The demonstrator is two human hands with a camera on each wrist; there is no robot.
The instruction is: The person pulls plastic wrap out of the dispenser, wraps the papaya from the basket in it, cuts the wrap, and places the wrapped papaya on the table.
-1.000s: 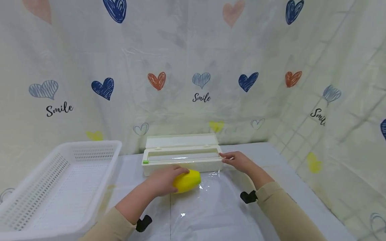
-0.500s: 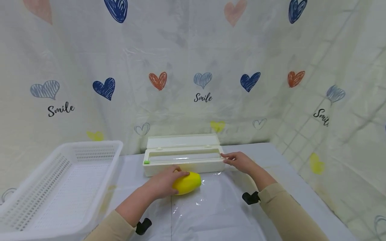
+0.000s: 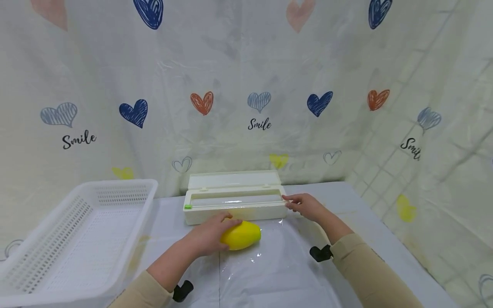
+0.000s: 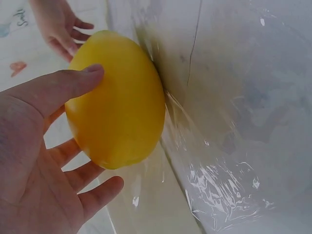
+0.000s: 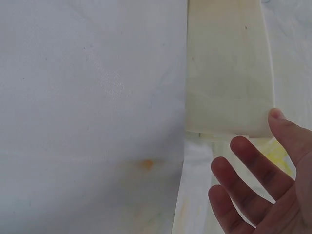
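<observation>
My left hand [image 3: 209, 234] holds a yellow oval fruit [image 3: 242, 235] with a greenish tip, just in front of a white cling film dispenser [image 3: 239, 213]. In the left wrist view, the thumb lies over the fruit [image 4: 119, 105] and fingers reach behind and below it. The dispenser's lid [image 3: 235, 179] stands raised at the back, with a film roll [image 3: 231, 200] inside. Clear film [image 3: 269, 256] spreads from its front across the table, beneath the fruit. My right hand [image 3: 306, 205] touches the dispenser's right end; in the right wrist view its thumb meets the corner [image 5: 270, 129], fingers loosely bent.
A white perforated plastic basket [image 3: 135, 239] stands on the left of the table. On the dispenser's left front edge sits a small green slider [image 3: 188, 206]. Behind the table hangs a curtain [image 3: 223, 141] printed with hearts.
The yellow fruit has shifted slightly right and toward me, with its greenish tip farther from the left hand. The right hand keeps its place at the dispenser's end.
</observation>
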